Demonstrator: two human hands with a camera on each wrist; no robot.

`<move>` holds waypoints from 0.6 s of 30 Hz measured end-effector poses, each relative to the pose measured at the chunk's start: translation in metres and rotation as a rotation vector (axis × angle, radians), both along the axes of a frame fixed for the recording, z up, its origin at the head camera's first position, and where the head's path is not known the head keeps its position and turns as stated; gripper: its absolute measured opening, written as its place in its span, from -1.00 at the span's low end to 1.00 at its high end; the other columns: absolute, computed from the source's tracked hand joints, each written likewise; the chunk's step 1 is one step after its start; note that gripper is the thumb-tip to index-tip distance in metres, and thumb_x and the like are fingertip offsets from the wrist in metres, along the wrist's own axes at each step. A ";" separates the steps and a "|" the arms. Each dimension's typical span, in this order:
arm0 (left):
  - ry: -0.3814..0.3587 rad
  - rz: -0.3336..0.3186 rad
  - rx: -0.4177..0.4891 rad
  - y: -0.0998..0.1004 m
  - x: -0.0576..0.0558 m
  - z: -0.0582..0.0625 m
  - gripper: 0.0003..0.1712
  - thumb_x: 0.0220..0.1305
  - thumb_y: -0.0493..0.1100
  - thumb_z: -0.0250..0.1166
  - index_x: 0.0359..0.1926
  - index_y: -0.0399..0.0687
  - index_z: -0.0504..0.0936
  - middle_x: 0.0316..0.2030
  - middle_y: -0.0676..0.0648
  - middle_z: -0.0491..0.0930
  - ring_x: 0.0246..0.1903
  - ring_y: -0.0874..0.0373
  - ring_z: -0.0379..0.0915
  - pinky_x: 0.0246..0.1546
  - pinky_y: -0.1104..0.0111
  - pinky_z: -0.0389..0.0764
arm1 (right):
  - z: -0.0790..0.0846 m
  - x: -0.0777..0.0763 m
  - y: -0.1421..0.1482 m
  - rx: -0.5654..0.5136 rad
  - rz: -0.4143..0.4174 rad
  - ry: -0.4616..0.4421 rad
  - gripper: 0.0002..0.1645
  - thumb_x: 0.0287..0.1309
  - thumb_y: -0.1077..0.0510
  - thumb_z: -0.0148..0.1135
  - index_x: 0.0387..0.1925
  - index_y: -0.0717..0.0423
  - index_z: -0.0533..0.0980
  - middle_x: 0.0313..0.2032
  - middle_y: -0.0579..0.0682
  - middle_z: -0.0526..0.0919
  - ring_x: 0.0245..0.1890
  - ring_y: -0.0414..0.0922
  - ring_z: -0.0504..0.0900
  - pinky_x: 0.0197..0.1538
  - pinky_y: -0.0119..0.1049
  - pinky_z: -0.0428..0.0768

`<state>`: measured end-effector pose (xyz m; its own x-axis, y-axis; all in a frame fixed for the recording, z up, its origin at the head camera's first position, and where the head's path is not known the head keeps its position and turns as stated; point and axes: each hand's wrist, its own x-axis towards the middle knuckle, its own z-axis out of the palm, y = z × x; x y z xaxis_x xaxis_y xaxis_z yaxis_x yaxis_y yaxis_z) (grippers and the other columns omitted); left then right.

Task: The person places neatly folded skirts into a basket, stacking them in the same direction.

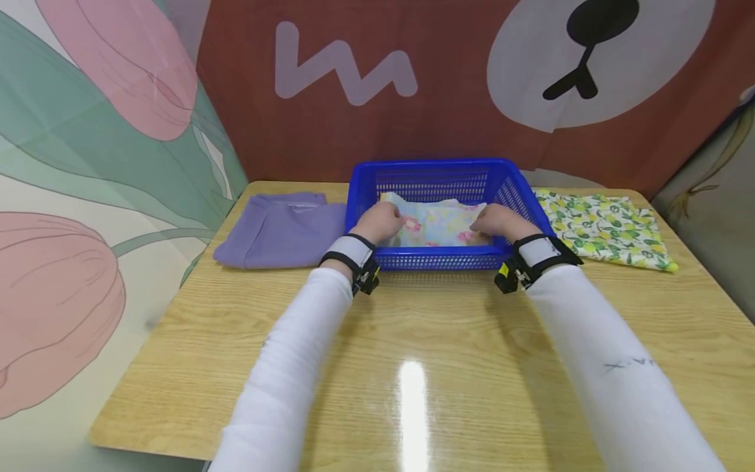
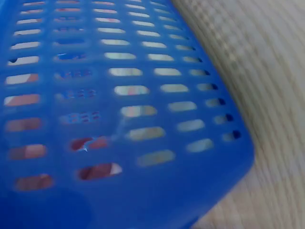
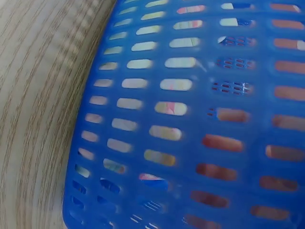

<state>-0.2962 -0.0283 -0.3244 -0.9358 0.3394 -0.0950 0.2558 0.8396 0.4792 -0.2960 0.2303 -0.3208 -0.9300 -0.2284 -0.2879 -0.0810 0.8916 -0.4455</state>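
Note:
A blue plastic basket stands toward the back of the table, with a pastel floral cloth lying folded inside it. My left hand reaches over the front rim and grips the cloth's left end. At the opposite end, my right hand pinches the cloth's right edge with curled fingers. In the left wrist view the slotted basket wall fills most of the picture. The right wrist view likewise looks at the basket wall, with bits of cloth and hand showing through the slots. The fingertips are partly hidden.
Left of the basket lies a folded purple garment. A lemon-print cloth lies folded on its right. Both rest on the wooden table, whose back edge meets a printed wall hanging.

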 end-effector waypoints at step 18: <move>0.071 -0.167 -0.070 -0.003 0.034 0.009 -0.44 0.69 0.06 -0.16 0.10 -0.23 0.65 -0.02 -0.22 0.69 -0.19 0.01 0.55 0.06 0.14 0.57 | 0.013 0.045 -0.005 0.018 0.156 0.159 -0.51 0.56 0.06 0.01 0.16 0.42 0.55 0.06 0.38 0.67 0.03 0.25 0.66 0.13 0.20 0.58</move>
<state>-0.2620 -0.0313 -0.3150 -0.8722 0.4855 -0.0598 0.4255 0.8133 0.3969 -0.2509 0.2253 -0.3075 -0.9177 -0.3697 -0.1454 -0.2871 0.8701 -0.4005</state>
